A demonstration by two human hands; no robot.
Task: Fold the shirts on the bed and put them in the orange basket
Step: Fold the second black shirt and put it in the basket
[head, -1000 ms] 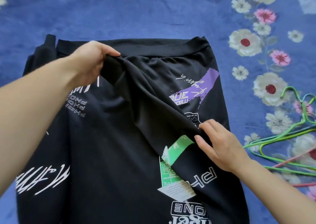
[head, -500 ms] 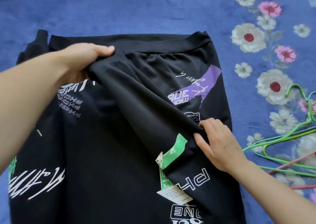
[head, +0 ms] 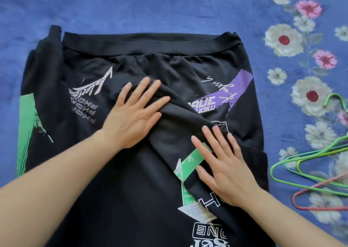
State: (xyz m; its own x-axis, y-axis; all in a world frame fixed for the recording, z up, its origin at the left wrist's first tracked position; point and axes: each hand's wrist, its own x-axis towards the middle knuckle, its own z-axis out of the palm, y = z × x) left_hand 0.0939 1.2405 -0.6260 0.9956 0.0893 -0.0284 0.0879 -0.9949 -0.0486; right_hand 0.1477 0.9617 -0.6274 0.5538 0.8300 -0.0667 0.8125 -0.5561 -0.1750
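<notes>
Smoothing the black shirt (head: 131, 199)
Left hand (head: 134, 113) and right hand (head: 224, 169) press flat, gripping nothing, setting the fold.

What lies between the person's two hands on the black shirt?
In the head view, only fabric of the black shirt: a creased diagonal fold runs between the left hand and the right hand. Nothing else lies there.
</notes>
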